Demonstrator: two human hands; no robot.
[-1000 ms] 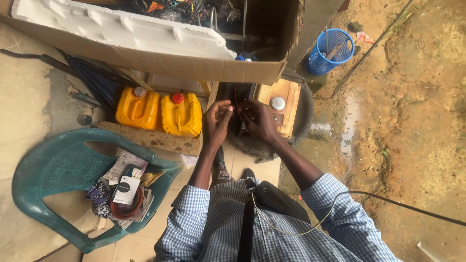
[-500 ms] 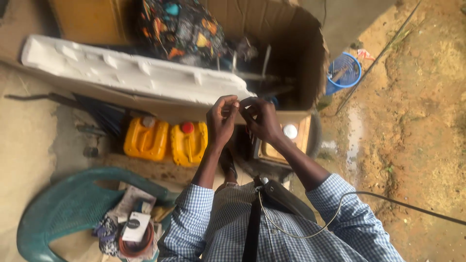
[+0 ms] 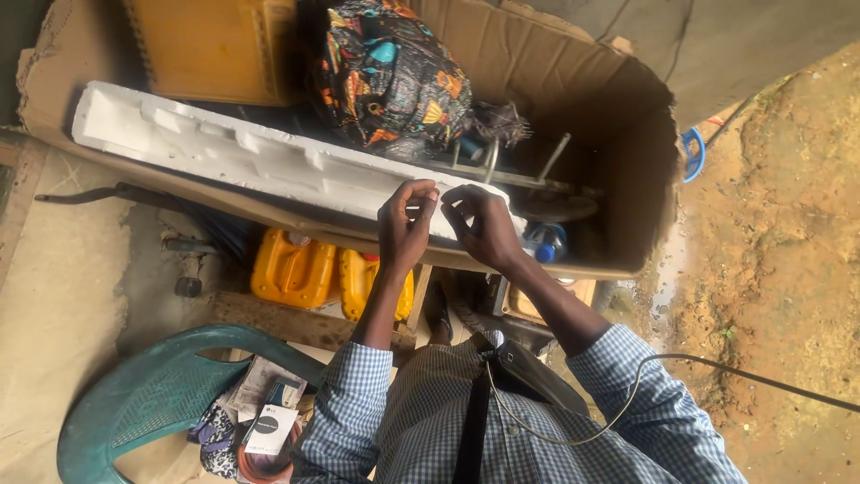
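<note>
Something tiny being pinched between both hands, too small to identify, left hand (image 3: 405,226) fingers curling nearly closed, thumb meeting fingertips, right hand (image 3: 485,224) fingers bending tight toward it, both hovering over white foam slab (image 3: 233,157) inside cardboard box (image 3: 573,81), yellow jerrycans (image 3: 296,269) sitting below.

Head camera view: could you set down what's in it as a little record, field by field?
Left hand: raised, fingertips pinched close to the right hand's; whatever is between them is too small to tell
Right hand: raised, fingers curled toward the left hand
Behind the hands: white foam slab in an open cardboard box
Also in box: patterned bag
Below box: two yellow jerrycans
Lower left: green plastic chair with papers on it
Right: bare earth ground
</note>
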